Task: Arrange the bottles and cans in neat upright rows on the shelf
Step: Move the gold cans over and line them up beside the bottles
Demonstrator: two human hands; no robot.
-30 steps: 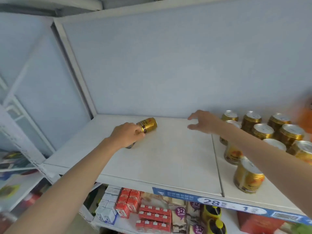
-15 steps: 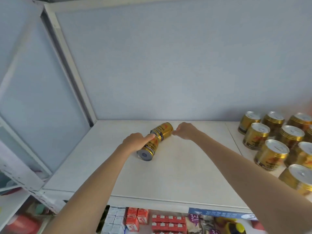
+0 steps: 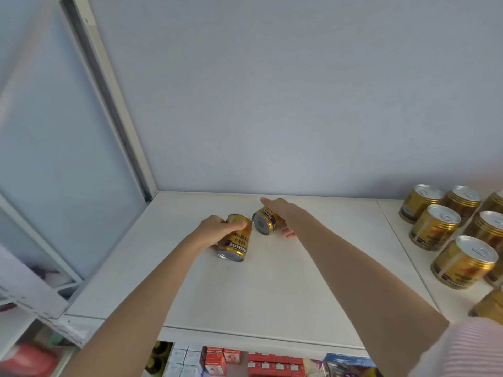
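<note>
Two gold cans lie on their sides in the middle of the white shelf [image 3: 272,289]. My left hand [image 3: 215,232] grips the nearer gold can [image 3: 236,242], whose silver bottom faces me. My right hand [image 3: 283,213] reaches over the farther gold can [image 3: 265,221] and grips it, fingers over its top and thumb below; its dark end faces me. The two cans lie close together, a small gap between them. Several matching gold cans [image 3: 435,227] stand upright in rows at the right end of the shelf.
A pale wall [image 3: 272,104] closes the back of the shelf and a white upright post [image 3: 114,104] stands at the left. Below the shelf edge sit small red and white boxes [image 3: 231,360]. A striped sleeve [image 3: 462,349] shows at lower right.
My right hand has closed over the farther can. My left hand has turned the nearer can, its bottom now toward me. The two cans have come apart. The view has shifted left and closer.
</note>
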